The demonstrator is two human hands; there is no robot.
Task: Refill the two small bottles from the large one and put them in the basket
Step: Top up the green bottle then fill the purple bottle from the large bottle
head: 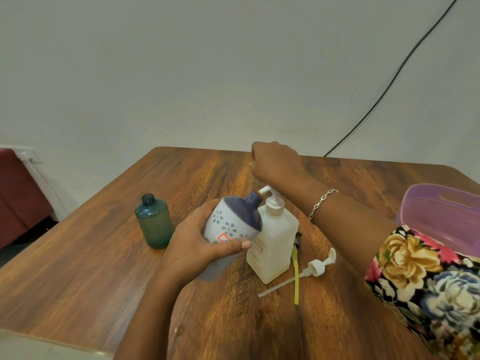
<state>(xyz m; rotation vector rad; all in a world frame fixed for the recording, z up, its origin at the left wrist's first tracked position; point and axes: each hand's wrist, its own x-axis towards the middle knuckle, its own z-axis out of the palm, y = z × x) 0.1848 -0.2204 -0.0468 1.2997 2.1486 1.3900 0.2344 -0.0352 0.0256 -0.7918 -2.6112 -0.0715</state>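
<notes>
White floral bottle (233, 222) tilted in left hand (197, 245).

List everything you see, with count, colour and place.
pump bottle: one, milky white, table centre
floral bottle: one, white with blue top, tilted at pump spout
green bottle: one, capless, left
loose pump: one, white, lying right of pump bottle
yellow strip: one, beside it
basket: one, purple, far right
table: one, brown wood
cable: one, black, on wall
bracelet: one, silver, right wrist
left hand: grips floral bottle
right hand: curled, above pump bottle
</notes>
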